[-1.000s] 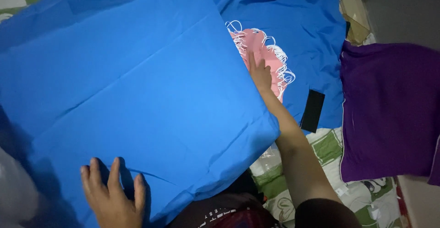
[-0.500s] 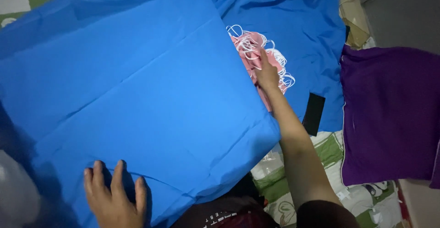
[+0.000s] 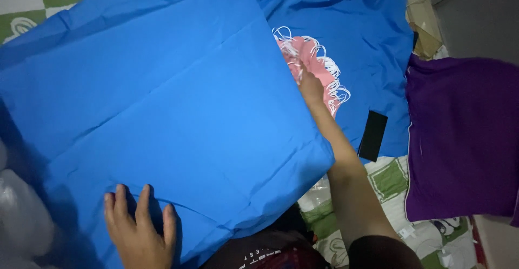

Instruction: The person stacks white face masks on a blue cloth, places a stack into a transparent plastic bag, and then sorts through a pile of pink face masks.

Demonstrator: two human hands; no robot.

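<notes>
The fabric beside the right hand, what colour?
Pink fabric with white looped strings, beside the right hand; head view.

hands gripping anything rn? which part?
No clear grip. Left hand lies flat, fingers spread, on the blue cloth near its front edge. Right hand rests at the cloth's right edge by the pink piece; a pinch there cannot be told.

One label, one bit of wrapping

A small black rectangular label (image 3: 373, 135) lies on the blue cloth (image 3: 178, 118), near its right lower edge; a crumpled clear plastic wrapper (image 3: 319, 189) shows just below that cloth's folded corner, under the label.
</notes>
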